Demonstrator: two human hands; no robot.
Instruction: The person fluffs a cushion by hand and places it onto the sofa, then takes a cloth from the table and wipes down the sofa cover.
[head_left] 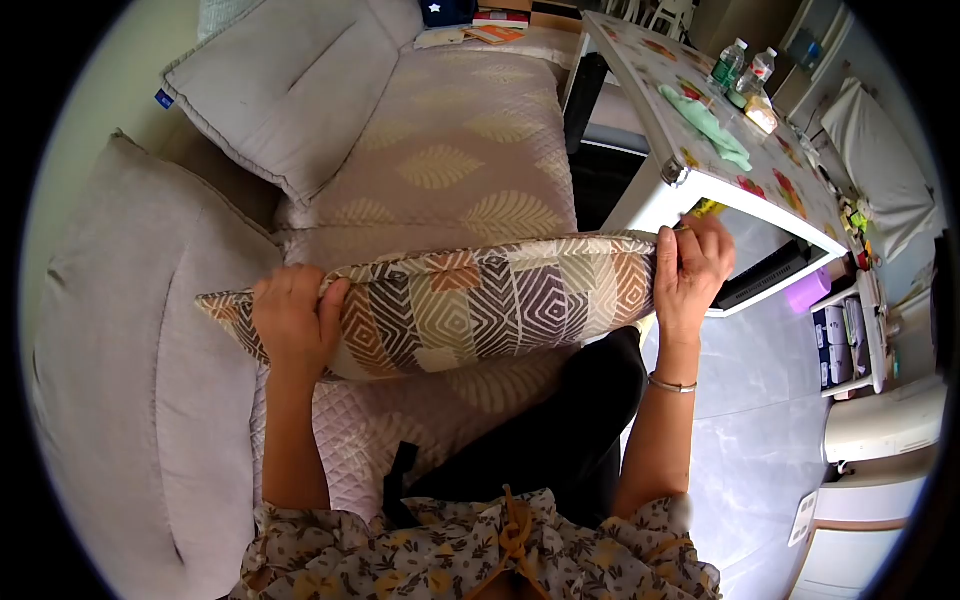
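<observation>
A cushion with a geometric pattern in brown, orange, beige and white spans the middle of the view, held up over the sofa seat. My left hand grips its upper edge near the left end, thumb on the near face. At the right end, my right hand pinches the upper corner between thumb and fingers. The far face of the cushion is hidden. Beneath it lies the quilted sofa cover with a leaf pattern.
Large grey cushions lean along the left. At the right stands a table with a green cloth and plastic bottles. My bent knee is just below the cushion. A shelf is at the far right.
</observation>
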